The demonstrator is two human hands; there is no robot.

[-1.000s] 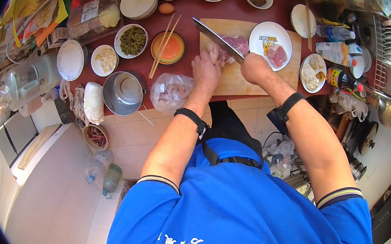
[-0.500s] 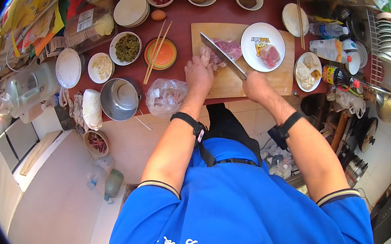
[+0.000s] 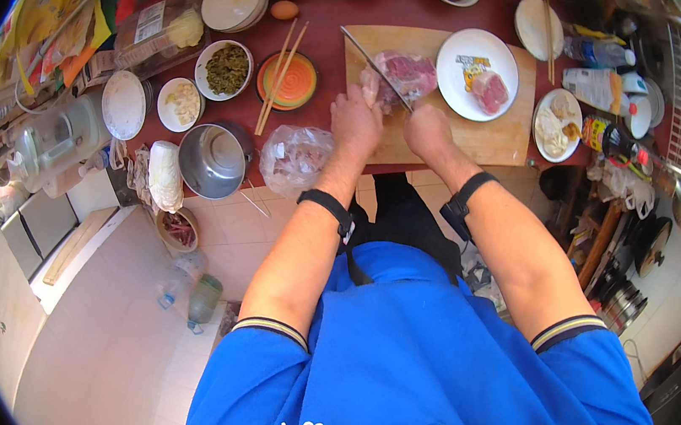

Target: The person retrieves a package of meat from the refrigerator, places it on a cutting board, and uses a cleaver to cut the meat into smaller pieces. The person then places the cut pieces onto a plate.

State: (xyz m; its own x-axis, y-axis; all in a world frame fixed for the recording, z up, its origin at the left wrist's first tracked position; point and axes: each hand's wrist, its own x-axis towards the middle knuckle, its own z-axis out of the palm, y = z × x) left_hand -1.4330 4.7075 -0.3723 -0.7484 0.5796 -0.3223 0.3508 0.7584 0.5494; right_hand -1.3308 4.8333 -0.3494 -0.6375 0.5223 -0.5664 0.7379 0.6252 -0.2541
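My right hand (image 3: 430, 130) is closed round the handle of a cleaver (image 3: 376, 68), whose blade stands edge-on against a piece of raw meat (image 3: 411, 75). The meat lies on a wooden cutting board (image 3: 468, 142). With curled fingers my left hand (image 3: 356, 120) presses the pale left end of the meat, close beside the blade. Right of the meat, a white plate (image 3: 457, 54) on the board carries another chunk of raw meat (image 3: 490, 92). A clear plastic bag (image 3: 295, 157) with something pinkish inside lies left of my left hand.
Behind the bag are an orange dish (image 3: 299, 82) with chopsticks (image 3: 280, 80) across it and a bowl of chopped greens (image 3: 228, 69). A steel pot (image 3: 215, 161) stands at the left. An egg (image 3: 284, 9) lies farther back. Right of the board sits a plate of pale ingredients (image 3: 557, 125).
My right hand and the cleaver have shifted left, toward my left hand, and the blade is now farther left on the meat. The whole view has shifted slightly.
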